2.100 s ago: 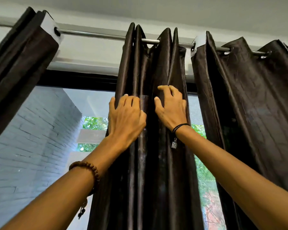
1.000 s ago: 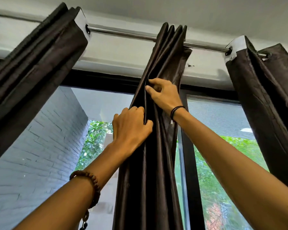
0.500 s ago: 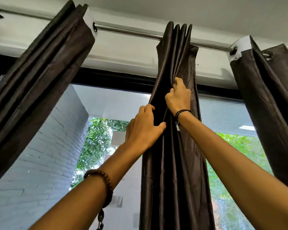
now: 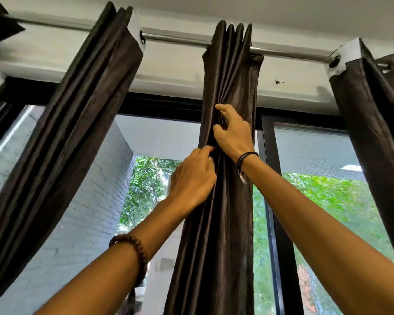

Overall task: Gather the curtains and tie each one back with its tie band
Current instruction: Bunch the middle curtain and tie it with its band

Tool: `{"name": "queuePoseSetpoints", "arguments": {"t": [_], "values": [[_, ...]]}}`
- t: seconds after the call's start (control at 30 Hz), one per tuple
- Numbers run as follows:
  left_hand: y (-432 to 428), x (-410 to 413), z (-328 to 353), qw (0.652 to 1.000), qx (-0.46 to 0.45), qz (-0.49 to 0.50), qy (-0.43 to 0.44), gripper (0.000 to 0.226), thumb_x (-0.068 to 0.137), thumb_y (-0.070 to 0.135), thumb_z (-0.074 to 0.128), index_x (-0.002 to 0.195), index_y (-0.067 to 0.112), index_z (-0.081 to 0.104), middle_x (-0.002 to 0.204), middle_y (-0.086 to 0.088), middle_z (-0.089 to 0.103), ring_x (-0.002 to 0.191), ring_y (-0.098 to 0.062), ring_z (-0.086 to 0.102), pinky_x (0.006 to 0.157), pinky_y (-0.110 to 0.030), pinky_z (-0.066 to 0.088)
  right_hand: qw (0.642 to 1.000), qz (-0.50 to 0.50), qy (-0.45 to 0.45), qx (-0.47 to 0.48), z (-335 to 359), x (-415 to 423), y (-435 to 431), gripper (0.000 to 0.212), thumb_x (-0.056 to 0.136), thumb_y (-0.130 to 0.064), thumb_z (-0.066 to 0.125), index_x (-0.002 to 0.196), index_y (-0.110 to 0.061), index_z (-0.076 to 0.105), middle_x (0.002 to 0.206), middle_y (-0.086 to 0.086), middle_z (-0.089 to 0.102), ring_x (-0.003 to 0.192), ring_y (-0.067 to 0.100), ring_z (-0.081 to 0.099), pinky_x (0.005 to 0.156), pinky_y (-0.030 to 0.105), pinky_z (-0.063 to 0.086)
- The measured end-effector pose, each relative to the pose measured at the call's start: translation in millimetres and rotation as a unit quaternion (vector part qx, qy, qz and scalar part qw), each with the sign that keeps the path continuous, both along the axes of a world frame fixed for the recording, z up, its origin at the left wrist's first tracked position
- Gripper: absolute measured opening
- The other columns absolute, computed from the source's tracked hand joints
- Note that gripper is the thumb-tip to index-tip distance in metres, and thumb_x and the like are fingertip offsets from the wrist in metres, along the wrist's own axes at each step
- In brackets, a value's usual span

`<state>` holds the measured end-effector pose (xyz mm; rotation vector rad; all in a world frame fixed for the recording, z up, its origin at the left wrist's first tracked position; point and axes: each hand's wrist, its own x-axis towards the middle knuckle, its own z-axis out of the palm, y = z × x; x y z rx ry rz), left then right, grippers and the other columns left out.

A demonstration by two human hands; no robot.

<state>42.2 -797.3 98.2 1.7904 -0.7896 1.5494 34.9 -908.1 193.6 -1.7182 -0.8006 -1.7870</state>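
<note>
Left hand (image 4: 191,178) and right hand (image 4: 231,133) both grip the gathered middle curtain (image 4: 216,246).
The left hand pinches the folds between thumb and curled fingers at the curtain's left edge. The right hand sits just above it, fingers hooked into the pleats. Bunched into a narrow column, the curtain hangs from the metal rod (image 4: 175,39) well above both hands and runs down between the two forearms. A second gathered curtain (image 4: 77,121) hangs well to the left of the left hand, a third (image 4: 373,133) well to the right of the right hand. A brown bead bracelet (image 4: 135,245) circles the left wrist, a black cord band (image 4: 246,156) the right. Beyond the hands stand a black window frame (image 4: 268,201), a pale brick wall (image 4: 77,223) and green leaves (image 4: 146,178).
</note>
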Motion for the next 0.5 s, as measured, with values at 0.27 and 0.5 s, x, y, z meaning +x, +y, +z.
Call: {"name": "queuePoseSetpoints", "arguments": {"t": [0.27,0.5], "values": [[-2.8,-4.3,-55.5,0.999,0.001,-0.028,0.03,0.048,0.094,0.005,0.046,0.138,0.024,0.045,0.122,-0.004,0.056,0.109,-0.027,0.056,0.085,-0.048,0.05,0.998,-0.028,0.044,0.032,-88.4,-3.8,0.0,0.048,0.089,-0.012,0.064,0.136,-0.017,0.055,0.127,0.004,0.063,0.118,0.024,0.057,0.098,0.041,0.051],[-11.5,-14.1,-131.4,0.995,-0.039,-0.091,0.029,0.062,0.101,0.009,0.045,0.153,0.036,0.025,0.149,0.006,0.045,0.121,-0.018,0.056,0.094,-0.04,0.052,0.997,0.003,0.036,0.066,-173.2,-9.8,-8.6,0.043,0.095,-0.025,0.066,0.136,-0.022,0.053,0.13,-0.008,0.061,0.118,0.009,0.058,0.098,0.013,0.044]]}}
